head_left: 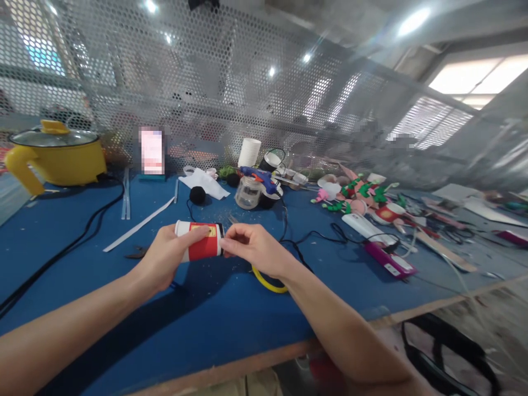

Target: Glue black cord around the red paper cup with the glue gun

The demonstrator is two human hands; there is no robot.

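Note:
My left hand (165, 256) is wrapped round a red and white paper cup (202, 250), which lies sideways with its thumb on the yellow label. A black band (221, 239) circles the cup's right end. Thumb and fingertips of my right hand (251, 245) are pinched together at this band; what they hold is too small to make out. Behind the cup sits a black ball (197, 195), with a dark strand running down from it. Dark-jawed pliers (137, 253) lie partly hidden beside my left hand. Under my right wrist is a yellow ring (268, 284).
A yellow electric pot (61, 159) and its black cord occupy the left. Behind my hands stand a clear jar (248, 193), a blue glue gun (262, 179) and stacked white cups (249, 152). Craft pieces (358, 195) and a purple-white power strip (388, 259) lie to the right.

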